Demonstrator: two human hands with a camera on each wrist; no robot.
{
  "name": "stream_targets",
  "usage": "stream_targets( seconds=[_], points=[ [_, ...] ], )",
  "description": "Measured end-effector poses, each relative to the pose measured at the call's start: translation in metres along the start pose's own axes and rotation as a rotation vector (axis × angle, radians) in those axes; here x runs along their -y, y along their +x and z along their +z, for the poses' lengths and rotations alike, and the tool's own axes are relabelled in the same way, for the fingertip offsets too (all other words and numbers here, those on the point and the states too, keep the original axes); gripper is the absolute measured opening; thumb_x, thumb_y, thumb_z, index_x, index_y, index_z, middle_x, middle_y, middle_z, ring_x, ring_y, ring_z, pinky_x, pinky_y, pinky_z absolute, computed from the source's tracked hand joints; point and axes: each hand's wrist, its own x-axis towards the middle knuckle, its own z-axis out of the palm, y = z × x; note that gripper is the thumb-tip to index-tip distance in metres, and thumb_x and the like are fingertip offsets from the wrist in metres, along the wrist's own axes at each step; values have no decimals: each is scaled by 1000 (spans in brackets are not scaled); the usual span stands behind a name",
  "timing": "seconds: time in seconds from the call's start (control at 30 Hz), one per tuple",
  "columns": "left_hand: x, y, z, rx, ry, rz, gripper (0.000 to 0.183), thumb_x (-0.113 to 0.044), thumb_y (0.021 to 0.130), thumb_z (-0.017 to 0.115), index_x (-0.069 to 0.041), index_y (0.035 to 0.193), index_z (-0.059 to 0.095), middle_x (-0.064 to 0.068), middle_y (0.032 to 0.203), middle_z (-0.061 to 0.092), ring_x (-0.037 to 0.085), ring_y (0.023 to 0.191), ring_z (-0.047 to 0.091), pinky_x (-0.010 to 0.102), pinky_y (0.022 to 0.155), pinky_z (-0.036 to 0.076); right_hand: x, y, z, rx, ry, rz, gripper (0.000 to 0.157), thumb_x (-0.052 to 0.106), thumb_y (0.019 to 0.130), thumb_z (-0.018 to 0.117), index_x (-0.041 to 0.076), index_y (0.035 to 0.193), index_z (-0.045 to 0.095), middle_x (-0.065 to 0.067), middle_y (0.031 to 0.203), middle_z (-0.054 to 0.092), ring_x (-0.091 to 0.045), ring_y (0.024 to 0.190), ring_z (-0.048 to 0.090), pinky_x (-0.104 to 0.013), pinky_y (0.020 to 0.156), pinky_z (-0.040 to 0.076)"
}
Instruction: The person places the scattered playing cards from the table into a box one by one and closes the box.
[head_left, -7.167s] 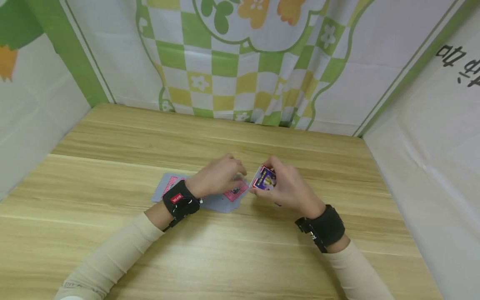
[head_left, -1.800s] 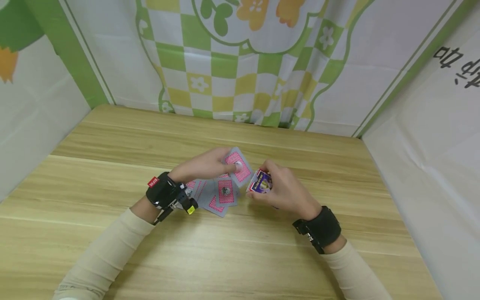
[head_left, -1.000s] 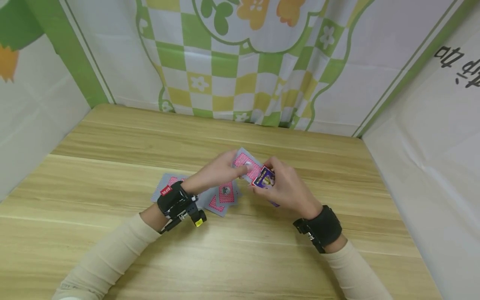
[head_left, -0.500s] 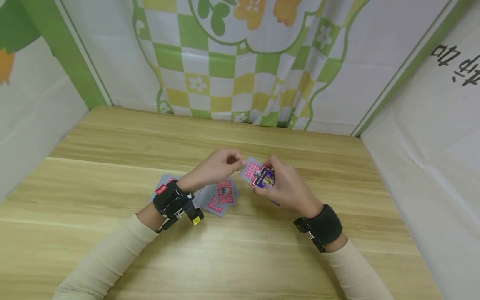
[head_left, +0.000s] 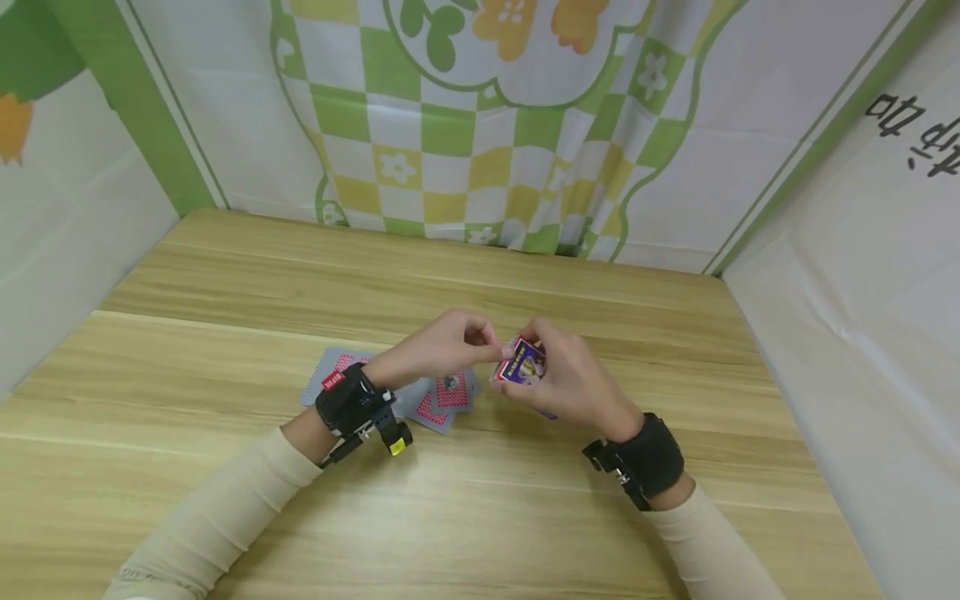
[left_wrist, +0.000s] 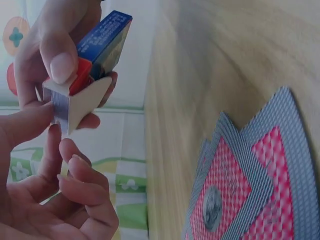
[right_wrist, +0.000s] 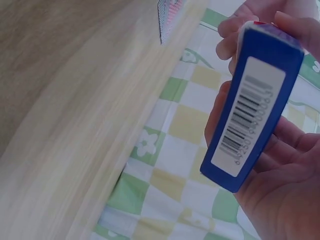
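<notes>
My right hand [head_left: 573, 375] grips a blue and red playing card box [head_left: 522, 367], tilted above the table with its mouth toward my left hand [head_left: 450, 343]. The left wrist view shows the box's pale flap [left_wrist: 86, 104] folded out and a stack of playing cards [left_wrist: 61, 111] inside, edges at the mouth. My left thumb and index finger pinch at the ends of these cards, while its other fingers are loosely bent. In the right wrist view, a barcode label [right_wrist: 249, 117] faces the camera. Under my left hand, several loose playing cards [head_left: 452, 387] lie overlapping, red-patterned backs up, partly hidden by the wrist.
A wooden table [head_left: 480, 517] carries everything. A green, white and yellow checked curtain [head_left: 450, 158] hangs at its back edge. White walls [head_left: 855, 333] stand on both sides. Black wrist straps with small cameras sit on both wrists.
My left hand brought a card up from the pile to the box and let go. That card stuck out of the mouth half a second ago; it no longer does. The box has stayed put.
</notes>
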Motion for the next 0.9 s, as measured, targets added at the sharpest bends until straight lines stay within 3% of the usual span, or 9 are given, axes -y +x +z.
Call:
stream_targets(
  seconds=[0.13, 0.27, 0.37, 0.43, 0.63, 0.9],
  points=[
    [7, 3, -9, -14, 171, 30, 19, -32, 92, 62, -13, 89, 66, 4, 92, 67, 13, 60, 50, 30, 50, 43, -1, 0, -1, 2, -1, 18, 55, 39, 69, 79, 8, 103, 49, 0, 81, 60, -8, 63, 58, -23, 47, 52],
    [10, 0, -19, -7, 507, 34, 20, -25, 81, 74, -8, 91, 68, 5, 86, 65, 16, 73, 55, 33, 63, 49, -2, 0, -1, 10, -8, 28, 56, 41, 69, 80, 9, 104, 49, 0, 82, 59, -9, 63, 58, -23, 47, 52],
    [11, -5, -23, 26, 693, -37, 36, -29, 72, 81, -5, 96, 68, 5, 90, 64, 17, 75, 54, 34, 64, 48, -2, 0, -1, 22, -7, 41, 57, 42, 69, 79, 9, 104, 49, 0, 81, 60, -8, 63, 58, -23, 47, 52],
    [12, -6, -23, 48, 764, -77, 46, -34, 67, 84, -5, 98, 68, 4, 88, 64, 18, 75, 53, 36, 65, 47, -2, -1, -1, 27, -6, 50, 57, 42, 69, 79, 9, 104, 49, 0, 81, 60, -9, 63, 58, -23, 47, 52],
    [16, -7, -18, 65, 889, -129, 58, -46, 56, 86, -11, 98, 65, -2, 85, 58, 22, 81, 45, 41, 76, 36, -2, -1, 0, 31, -6, 60, 58, 43, 69, 79, 10, 105, 49, 0, 82, 60, -8, 64, 59, -23, 48, 53],
    [18, -8, -16, 68, 885, -128, 66, -47, 54, 87, -8, 101, 62, 5, 94, 51, 26, 89, 37, 38, 73, 41, -2, -1, 1, 36, -20, 55, 59, 44, 69, 79, 9, 105, 49, 0, 84, 61, -7, 65, 58, -24, 50, 53]
  ],
)
